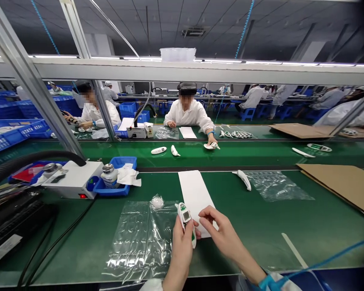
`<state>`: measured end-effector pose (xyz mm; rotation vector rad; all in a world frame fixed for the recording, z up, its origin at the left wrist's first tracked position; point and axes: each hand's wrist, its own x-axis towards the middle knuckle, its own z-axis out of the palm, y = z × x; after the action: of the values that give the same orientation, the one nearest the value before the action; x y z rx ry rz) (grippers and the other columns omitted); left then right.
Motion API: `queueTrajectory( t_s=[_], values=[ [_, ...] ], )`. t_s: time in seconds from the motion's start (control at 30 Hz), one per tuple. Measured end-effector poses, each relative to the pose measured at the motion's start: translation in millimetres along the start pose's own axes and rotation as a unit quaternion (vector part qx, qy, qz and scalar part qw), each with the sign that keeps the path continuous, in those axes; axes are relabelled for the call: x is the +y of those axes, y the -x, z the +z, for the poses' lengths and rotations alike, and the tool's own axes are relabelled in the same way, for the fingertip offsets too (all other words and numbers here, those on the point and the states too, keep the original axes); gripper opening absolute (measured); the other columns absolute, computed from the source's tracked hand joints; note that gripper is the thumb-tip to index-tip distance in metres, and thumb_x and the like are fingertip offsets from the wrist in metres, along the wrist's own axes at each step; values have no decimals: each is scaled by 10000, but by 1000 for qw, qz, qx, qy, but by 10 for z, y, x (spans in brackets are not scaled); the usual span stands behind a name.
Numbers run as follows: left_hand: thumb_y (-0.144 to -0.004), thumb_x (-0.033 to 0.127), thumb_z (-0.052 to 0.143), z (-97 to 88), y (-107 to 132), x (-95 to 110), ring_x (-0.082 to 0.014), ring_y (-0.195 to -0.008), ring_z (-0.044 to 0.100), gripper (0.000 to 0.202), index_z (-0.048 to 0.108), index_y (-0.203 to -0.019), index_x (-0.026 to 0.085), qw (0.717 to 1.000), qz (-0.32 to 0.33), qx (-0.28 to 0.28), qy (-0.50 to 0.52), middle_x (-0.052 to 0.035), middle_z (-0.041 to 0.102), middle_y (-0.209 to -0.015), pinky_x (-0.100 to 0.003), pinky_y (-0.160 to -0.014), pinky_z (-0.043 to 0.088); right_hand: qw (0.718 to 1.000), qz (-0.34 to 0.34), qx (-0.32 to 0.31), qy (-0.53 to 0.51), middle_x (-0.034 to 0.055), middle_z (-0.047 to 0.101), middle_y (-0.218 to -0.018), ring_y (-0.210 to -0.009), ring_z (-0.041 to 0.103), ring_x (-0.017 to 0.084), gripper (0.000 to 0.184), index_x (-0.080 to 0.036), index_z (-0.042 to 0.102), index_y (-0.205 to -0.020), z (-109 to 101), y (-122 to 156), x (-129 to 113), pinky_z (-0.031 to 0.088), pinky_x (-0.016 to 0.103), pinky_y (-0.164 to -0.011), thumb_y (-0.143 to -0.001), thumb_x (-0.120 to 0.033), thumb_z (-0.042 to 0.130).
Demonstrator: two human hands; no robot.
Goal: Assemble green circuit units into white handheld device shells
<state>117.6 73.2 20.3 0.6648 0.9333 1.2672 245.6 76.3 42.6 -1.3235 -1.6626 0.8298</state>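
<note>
My left hand (183, 242) is closed around a white handheld device housing (185, 216), long and curved, with a green circuit board and a small square grey screen showing. Just right of it, my right hand (220, 230) is bent with thumb and index finger brought together; anything between the tips is too small to make out. Under both hands lies a white paper sheet (195, 184). A clear plastic bubble sheet (139, 238) spreads to the left, with a crumpled clear wad (157, 202) at its top. Farther right rests another white device housing (243, 180).
A white box with a red switch (69, 178) and a blue tray with a jar (109, 190) stand left. Cardboard (342, 188) and clear plastic (276, 186) lie right. Beyond, a co-worker's hand (211, 139) touches a white part on the green belt (127, 149).
</note>
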Motion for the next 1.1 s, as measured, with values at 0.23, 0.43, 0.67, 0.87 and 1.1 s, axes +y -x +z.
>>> queueTrajectory(
  t_s=[0.23, 0.43, 0.67, 0.87, 1.1],
  values=[
    [-824, 463, 601, -103, 142, 88, -98, -520, 448, 356, 562, -1010, 162, 996, 5, -24, -80, 34, 504, -664, -209, -485, 407, 996, -78, -37, -6, 41, 581, -887, -743, 564, 181, 96, -244, 585, -937, 173, -117, -134, 489, 306, -673, -926, -268, 493],
    [-828, 500, 577, -164, 205, 102, -85, -452, 402, 374, 522, -1023, 186, 996, -45, -23, -79, 73, 436, -573, -189, -411, 318, 978, -196, 9, 64, 70, 585, -861, -793, 571, 222, 193, -260, 584, -908, 352, -112, -67, 487, 367, -684, -943, -181, 412],
    [-777, 495, 658, -447, 204, 201, -40, -481, 376, 352, 493, -852, 194, 997, -63, 34, 16, 52, 490, -697, -164, -421, 210, 980, -183, 43, 62, 41, 566, -794, -745, 545, 195, 159, -232, 482, -824, 578, -410, -197, 454, 337, -682, -945, -204, 384],
    [-714, 572, 698, -681, 207, 158, -35, -460, 361, 446, 487, -745, 180, 995, -39, 82, 47, 43, 484, -686, -172, -401, 233, 980, -118, -62, 145, -2, 565, -706, -662, 545, 163, 175, -214, 481, -720, 1099, -1106, 84, 403, 277, -617, -893, -210, 455],
    [-719, 570, 694, -708, 248, 160, -41, -465, 393, 432, 508, -807, 190, 996, -41, 67, 49, 39, 510, -722, -161, -386, 262, 965, -119, -83, 219, 12, 558, -868, -785, 538, 202, 79, -222, 519, -867, 1217, -1179, 299, 360, 323, -714, -829, -242, 585]
  ],
)
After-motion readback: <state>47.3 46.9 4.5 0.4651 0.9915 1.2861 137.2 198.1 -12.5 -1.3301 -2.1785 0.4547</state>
